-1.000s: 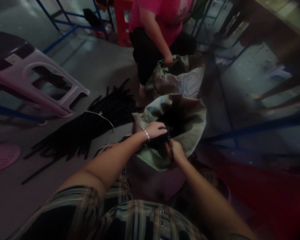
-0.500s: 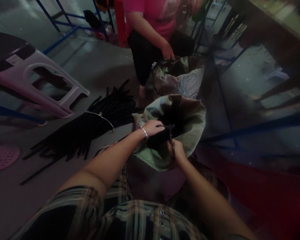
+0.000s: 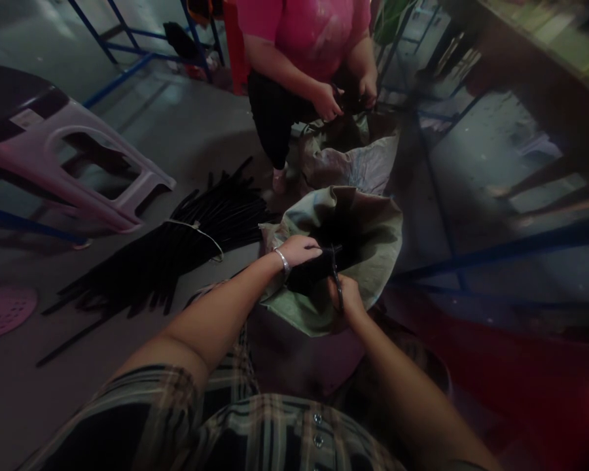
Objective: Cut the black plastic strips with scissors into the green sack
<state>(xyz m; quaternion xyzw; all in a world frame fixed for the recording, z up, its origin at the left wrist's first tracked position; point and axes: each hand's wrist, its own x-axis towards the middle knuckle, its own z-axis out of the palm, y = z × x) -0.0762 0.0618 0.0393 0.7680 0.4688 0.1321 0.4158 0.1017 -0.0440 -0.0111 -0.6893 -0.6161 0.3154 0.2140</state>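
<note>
My left hand is closed around black strips over the mouth of a pale woven sack. In my right hand are scissors with dark handles, their loop showing beside my fingers. The scissors meet the strips near their ends; the blades are too dark to make out clearly. Left of the sack, a large bundle of long black strips lies on the floor, bound with a pale tie. The inside of the sack is in deep shadow.
A co-worker in a pink top sits opposite, both hands above a second sack. A plastic stool stands at the left, with blue metal frames behind. Something red lies at the lower right.
The co-worker's far hand has come down beside the other one over the second sack. My own hands, the scissors and the strips stay almost where they were.
</note>
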